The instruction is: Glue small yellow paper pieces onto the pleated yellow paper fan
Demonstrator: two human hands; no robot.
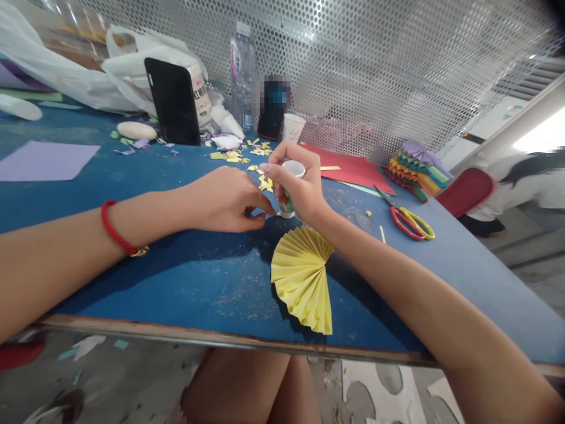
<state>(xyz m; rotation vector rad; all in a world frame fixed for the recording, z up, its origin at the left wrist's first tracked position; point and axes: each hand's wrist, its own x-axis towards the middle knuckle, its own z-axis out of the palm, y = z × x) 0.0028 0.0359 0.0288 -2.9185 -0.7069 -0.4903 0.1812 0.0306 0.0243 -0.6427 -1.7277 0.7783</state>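
My right hand (298,182) grips an upright glue stick (288,194) with a white top and a green label, its lower part partly hidden by my fingers. My left hand (229,200), with a red cord bracelet (117,228) on the wrist, reaches toward it. Its curled fingertips are close to the glue stick's base, and I cannot tell whether they pinch anything. Small yellow paper scraps (265,185) lie just beyond my left fingertips. A pleated yellow paper fan (304,277) lies on the blue table (176,282) below my right forearm.
Red-handled scissors (408,224) and a red paper sheet (353,168) lie right, near a stack of rainbow pleated paper (415,174). A lilac sheet (44,162), several scraps, phones, a water bottle (242,76) and a paper cup (293,128) stand beyond. A perforated metal screen (353,70) rises behind.
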